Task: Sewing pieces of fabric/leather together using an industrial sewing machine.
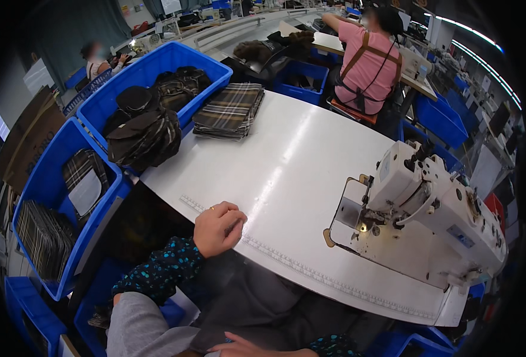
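Left grip curled in on itself at the tabletop's near edge, no workpiece visible in it.
The left hand [218,229] lies loosely closed, knuckles up, its forearm coming in from the lower left; the right hand [245,347] sits low over the lap, partly cut off, so its grip I cannot tell. The measuring strip [310,271] runs along the near edge of the tabletop [227,172], beside the left hand. No cloth shows under the needle of the sewing machine [447,208], so stitching seems not under way; how much is finished cannot be told. Beyond, a plaid stack [230,113] lies at the far left, beside a blue bin [150,68] of dark items [147,140]; more plaid pieces [45,241] fill a nearer bin [54,178].
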`<state>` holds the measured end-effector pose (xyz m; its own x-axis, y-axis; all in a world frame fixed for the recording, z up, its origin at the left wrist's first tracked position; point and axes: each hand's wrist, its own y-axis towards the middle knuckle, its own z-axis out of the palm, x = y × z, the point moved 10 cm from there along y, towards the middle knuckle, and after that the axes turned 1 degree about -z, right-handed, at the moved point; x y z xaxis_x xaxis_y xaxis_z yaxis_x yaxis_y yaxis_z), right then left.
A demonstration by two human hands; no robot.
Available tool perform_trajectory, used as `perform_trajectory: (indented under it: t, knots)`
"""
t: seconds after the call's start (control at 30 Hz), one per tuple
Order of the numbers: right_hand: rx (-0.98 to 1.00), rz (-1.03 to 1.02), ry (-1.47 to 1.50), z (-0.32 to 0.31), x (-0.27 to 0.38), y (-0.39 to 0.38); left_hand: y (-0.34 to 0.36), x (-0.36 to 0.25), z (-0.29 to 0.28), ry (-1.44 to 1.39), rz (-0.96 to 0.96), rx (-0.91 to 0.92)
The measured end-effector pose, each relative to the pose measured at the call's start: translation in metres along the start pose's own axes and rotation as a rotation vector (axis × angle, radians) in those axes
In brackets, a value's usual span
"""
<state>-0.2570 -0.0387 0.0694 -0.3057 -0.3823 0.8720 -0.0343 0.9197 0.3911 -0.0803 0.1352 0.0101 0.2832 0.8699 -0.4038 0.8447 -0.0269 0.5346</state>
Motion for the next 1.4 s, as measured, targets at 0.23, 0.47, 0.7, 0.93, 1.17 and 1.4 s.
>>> perform_trajectory:
  t: [0.23, 0.47, 0.7, 0.93, 1.17, 1.4]
  knots:
    - [-0.034, -0.138, -0.288, 0.010, -0.014, -0.016, -0.001, -0.001, -0.002, 0.003, 0.017, -0.021]
    - [0.000, 0.065, 0.030, -0.028, 0.005, -0.031, -0.001, 0.002, -0.003, -0.005, -0.015, -0.024]
    - [-0.797, -0.017, 0.185, -0.098, -0.008, -0.108, 0.042, 0.035, -0.008, -0.022, -0.145, 0.051]
    - [-1.356, 0.514, -1.014, -0.158, -0.011, -0.222, 0.142, 0.103, -0.007, 0.482, 0.166, -0.235]
    - [-1.382, 0.638, -0.916, -0.168, -0.035, -0.234, 0.174, 0.166, 0.015, 0.647, -0.122, 0.095]
    - [-1.309, 0.653, -0.990, -0.171, -0.035, -0.228, 0.182, 0.123, -0.021, 0.549, -0.264, 0.175]
